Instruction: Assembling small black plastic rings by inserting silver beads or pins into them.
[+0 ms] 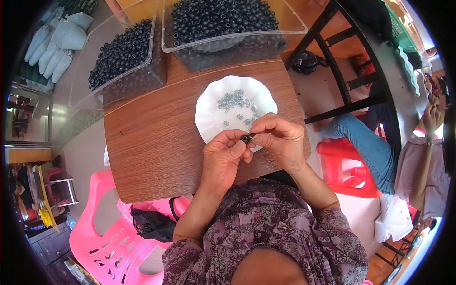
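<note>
Carefully pinch the small black ring [246, 138] between left hand [223, 156] and right hand [280, 140], both grips closed on it, above the white dish [209, 107] near the desk's [152, 142] front edge.

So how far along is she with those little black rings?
Hard to judge what's finished. In hand: both hands, left hand and right hand, pinch one black ring. Left: small grey pieces on the white plate and two tubs piled with rings.

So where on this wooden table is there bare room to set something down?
The table is bare on its left half, between the white dish and the left edge, below the left bin. The far edge is crowded by both bins; hands cover the dish's near side.
</note>
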